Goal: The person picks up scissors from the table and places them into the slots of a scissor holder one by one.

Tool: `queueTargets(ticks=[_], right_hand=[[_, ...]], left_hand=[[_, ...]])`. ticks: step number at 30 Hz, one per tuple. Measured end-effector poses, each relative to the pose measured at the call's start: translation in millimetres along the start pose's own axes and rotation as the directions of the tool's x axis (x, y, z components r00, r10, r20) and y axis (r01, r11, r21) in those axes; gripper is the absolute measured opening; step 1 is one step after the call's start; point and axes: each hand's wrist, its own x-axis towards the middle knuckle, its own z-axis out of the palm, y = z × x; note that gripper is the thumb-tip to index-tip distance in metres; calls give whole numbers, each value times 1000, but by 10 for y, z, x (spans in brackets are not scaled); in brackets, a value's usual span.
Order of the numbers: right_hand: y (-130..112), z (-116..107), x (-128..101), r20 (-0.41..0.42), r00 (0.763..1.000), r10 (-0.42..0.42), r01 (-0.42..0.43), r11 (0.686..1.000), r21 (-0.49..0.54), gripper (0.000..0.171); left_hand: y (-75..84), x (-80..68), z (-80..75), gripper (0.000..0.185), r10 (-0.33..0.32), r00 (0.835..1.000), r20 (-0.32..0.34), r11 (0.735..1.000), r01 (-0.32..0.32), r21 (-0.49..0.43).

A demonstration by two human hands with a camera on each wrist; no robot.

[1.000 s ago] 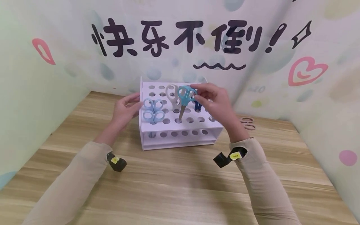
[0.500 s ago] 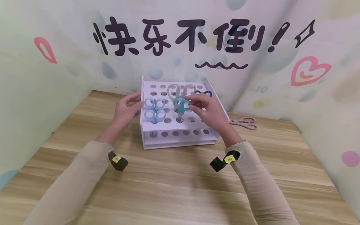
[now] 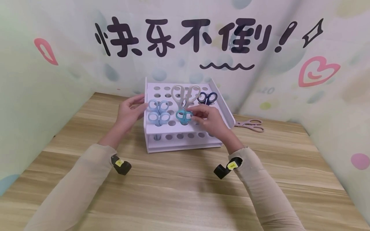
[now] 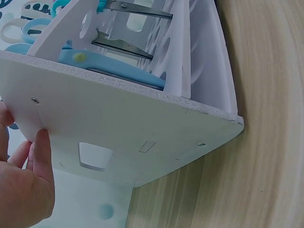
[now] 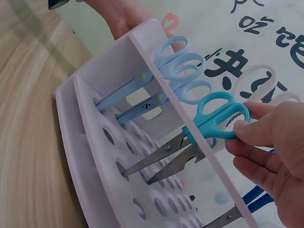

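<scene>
My right hand (image 3: 209, 119) pinches one handle loop of a pair of turquoise scissors (image 3: 184, 116) between thumb and fingers. The scissors stand blades-down through a front-row hole of a white two-tier rack (image 3: 173, 128); in the right wrist view the blade tip is at a lower-tier hole. My left hand (image 3: 128, 112) touches the outside of the rack's left side panel (image 4: 118, 114), its fingers fairly straight. Two light blue scissors (image 3: 159, 118) stand one behind the other at the rack's left. Large off-white-handled scissors (image 3: 177, 93) stand behind the turquoise pair, and dark blue scissors (image 3: 207, 98) farther right.
Pinkish-brown scissors (image 3: 250, 125) lie on the wooden table (image 3: 173, 192) just right of the rack. Behind the rack hangs a printed cloth (image 3: 173, 64) with large dark characters. Black cameras sit on both wrists.
My right hand has moved down and left, lowering the turquoise scissors through the hole until their handles sit near the top board. The left hand stays at the rack's side.
</scene>
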Motion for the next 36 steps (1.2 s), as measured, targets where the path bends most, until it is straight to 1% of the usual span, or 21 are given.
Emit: queueTargets(ticks=[6, 12, 21, 30, 36], right_hand=[[63, 12, -8, 8, 1000, -7, 7, 1000, 20, 29], [94, -5, -14, 36, 999, -4, 2, 998, 58, 29], [105, -41, -9, 53, 999, -5, 2, 999, 52, 30], [85, -153, -32, 47, 999, 16, -17, 999, 31, 27], [64, -306, -85, 38, 999, -3, 3, 1000, 11, 25]], left_hand=[[12, -4, -1, 46, 2, 1000, 4, 1000, -2, 9], [-6, -2, 3, 46, 0, 1000, -4, 1000, 0, -1], [-3, -9, 7, 47, 0, 1000, -10, 1000, 0, -4], [5, -15, 19, 47, -8, 1000, -4, 1000, 8, 12], [10, -9, 19, 47, -11, 1000, -6, 1000, 11, 8]])
